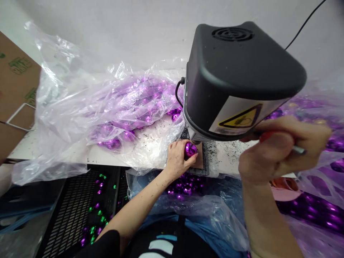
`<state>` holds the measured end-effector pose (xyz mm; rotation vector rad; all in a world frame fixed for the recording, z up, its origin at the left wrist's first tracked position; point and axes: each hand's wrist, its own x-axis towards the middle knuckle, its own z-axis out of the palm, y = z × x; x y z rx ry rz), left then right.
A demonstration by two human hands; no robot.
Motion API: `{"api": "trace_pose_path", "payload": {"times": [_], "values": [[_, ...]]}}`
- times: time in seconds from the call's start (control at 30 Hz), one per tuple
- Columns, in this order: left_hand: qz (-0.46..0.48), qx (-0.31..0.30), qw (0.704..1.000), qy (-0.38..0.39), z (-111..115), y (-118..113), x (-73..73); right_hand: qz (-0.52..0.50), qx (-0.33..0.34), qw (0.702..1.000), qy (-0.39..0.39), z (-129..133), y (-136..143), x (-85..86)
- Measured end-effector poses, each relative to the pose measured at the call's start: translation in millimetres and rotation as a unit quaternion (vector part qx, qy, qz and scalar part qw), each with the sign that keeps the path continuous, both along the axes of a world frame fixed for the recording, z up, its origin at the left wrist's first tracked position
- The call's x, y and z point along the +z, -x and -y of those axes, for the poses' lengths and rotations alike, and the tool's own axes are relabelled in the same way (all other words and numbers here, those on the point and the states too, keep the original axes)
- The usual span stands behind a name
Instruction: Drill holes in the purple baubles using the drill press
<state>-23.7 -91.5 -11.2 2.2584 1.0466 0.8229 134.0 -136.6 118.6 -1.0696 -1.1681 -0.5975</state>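
Note:
My left hand (178, 157) is closed around a shiny purple ball (190, 149), thumb on its near side. The ball rests on a brown square board (199, 161), directly under the front of a black bench drill press (242, 71). The drill bit itself is mostly hidden behind the machine's housing. On the right, my right hand (279, 150) is wrapped around the press's lever (299, 149); a metal end pokes out past the fingers, and a bit of red shows by the thumb.
Clear plastic bags of purple balls (129, 104) lie left of the press, with more purple balls (309, 211) at right. Below the table edge, a bag (185, 186) holds several purple balls. Dark shavings (223, 154) litter the white tabletop. A cardboard box (16, 89) stands far left.

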Motion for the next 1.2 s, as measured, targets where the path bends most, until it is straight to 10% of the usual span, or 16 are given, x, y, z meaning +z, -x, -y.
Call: {"api": "trace_pose_path", "payload": {"times": [0.3,1.03,1.2], "values": [[-0.003,0.004,1.0,-0.006,0.0,-0.6,-2.5,0.029,0.01,0.995,0.091,28.2,1.5,-33.7],[0.019,-0.012,1.0,0.006,-1.0,0.8,-6.7,-0.088,0.01,0.993,-0.081,2.6,27.7,-59.3],[0.013,-0.004,1.0,0.015,-1.5,1.0,-6.1,-0.099,0.026,0.995,-0.009,11.6,24.1,-70.3]]}}
